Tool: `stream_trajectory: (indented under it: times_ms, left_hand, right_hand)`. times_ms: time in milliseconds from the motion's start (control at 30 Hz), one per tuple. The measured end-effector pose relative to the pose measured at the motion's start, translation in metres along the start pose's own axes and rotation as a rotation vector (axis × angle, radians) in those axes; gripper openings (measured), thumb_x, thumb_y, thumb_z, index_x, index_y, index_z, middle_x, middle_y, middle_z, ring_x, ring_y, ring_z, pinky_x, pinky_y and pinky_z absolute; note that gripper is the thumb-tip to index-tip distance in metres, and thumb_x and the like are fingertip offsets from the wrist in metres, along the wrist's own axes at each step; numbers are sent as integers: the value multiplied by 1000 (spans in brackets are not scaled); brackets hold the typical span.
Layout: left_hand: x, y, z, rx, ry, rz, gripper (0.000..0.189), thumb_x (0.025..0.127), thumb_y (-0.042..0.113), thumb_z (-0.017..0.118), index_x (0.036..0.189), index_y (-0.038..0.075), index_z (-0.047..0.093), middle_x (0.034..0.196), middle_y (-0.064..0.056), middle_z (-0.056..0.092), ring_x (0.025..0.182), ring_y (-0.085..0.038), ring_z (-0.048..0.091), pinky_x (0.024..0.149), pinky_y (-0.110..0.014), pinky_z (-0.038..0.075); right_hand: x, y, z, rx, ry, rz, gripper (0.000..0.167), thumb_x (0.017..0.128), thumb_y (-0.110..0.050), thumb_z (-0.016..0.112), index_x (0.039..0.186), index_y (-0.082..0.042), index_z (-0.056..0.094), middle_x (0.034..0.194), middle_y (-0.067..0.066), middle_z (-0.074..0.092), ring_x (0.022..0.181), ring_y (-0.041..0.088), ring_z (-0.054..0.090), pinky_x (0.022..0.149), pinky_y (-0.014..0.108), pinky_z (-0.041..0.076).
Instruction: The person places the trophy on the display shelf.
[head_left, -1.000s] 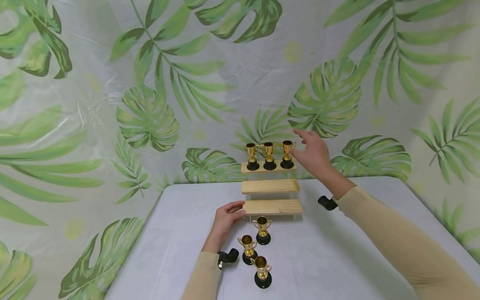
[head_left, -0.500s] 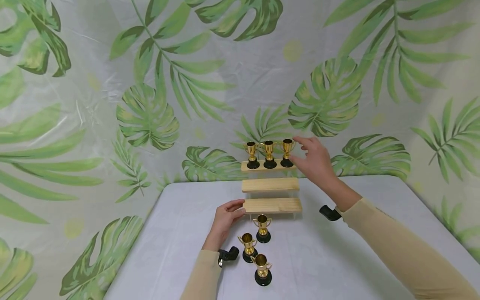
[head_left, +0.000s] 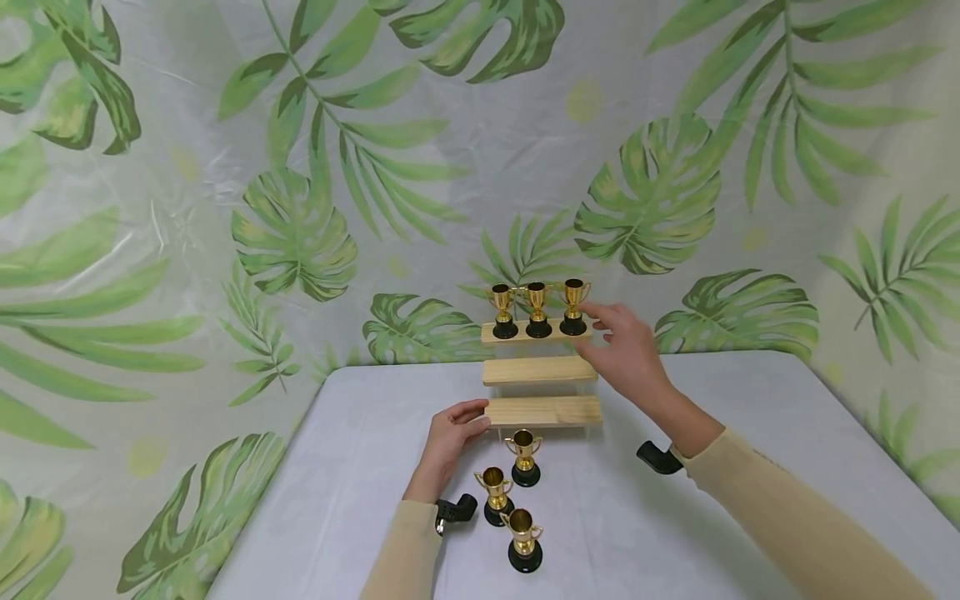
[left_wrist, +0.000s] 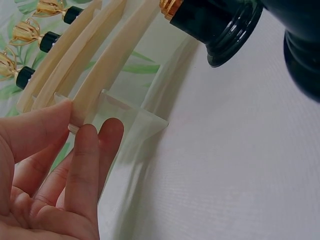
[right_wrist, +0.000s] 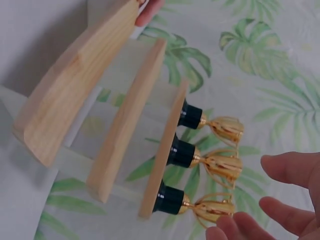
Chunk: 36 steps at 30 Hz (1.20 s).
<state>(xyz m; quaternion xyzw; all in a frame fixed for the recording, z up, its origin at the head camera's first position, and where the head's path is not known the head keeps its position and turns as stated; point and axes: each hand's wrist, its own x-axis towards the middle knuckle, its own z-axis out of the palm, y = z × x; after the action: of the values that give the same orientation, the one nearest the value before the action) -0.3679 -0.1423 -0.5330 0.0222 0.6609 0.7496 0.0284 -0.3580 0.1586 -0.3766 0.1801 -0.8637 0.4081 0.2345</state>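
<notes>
My left hand [head_left: 450,437] holds the left end of the lowest board of a three-step wooden display stand [head_left: 543,411]. In the left wrist view, its thumb and fingers pinch that board's end by the clear side panel. Three small gold trophy cups with black bases stand upright on the top board: a left trophy [head_left: 502,307], a middle trophy [head_left: 537,307] and a right trophy [head_left: 573,305]. Beside the right trophy is my right hand [head_left: 628,348], thumb and fingers apart and nothing held. The right wrist view shows the fingers [right_wrist: 285,217] near that cup; contact is unclear.
Three more gold trophies stand on the white-covered table [head_left: 675,533] before the stand: a back one [head_left: 524,457], a left one [head_left: 496,495] and a front one [head_left: 524,540]. They are close to my left forearm. A leaf-patterned curtain [head_left: 420,167] hangs behind.
My right hand has come down beside the right trophy, from the cup's rim toward the top board's end. The left hand and all the trophies stay where they were.
</notes>
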Motion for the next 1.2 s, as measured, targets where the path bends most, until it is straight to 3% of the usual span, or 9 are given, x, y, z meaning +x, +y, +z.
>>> stream_trajectory:
  times_ms: [300,567,833,1200]
  left_hand:
    - [-14,21,5,6,-18,14,39,91,-3,70,129,-9,62,127,-25,64,104,-23,69,94,-42,56]
    - [-5,11,3,10,3,0,38,91,-3,70,129,-6,64,127,-23,65,104,-20,69,96,-43,54]
    - [-17,24,7,16,-15,22,39,90,-4,71,128,-10,62,126,-26,65,102,-22,69,93,-43,56]
    - [0,3,1,10,5,10,38,89,0,74,127,-4,66,122,-21,67,98,-18,69,90,-38,57]
  right_hand:
    - [-20,-3,10,70,-1,8,54,89,-16,79,139,-13,61,126,9,60,110,29,60,94,47,54]
    - [-37,-7,20,110,2,8,51,88,-18,80,136,-14,63,121,5,62,109,27,60,95,51,54]
    - [-54,-8,29,198,-25,31,51,88,-16,80,136,-14,63,124,3,63,111,28,61,97,47,53]
    - [-70,-9,47,263,-88,72,48,88,-19,81,133,-16,66,124,6,65,111,28,63,94,46,55]
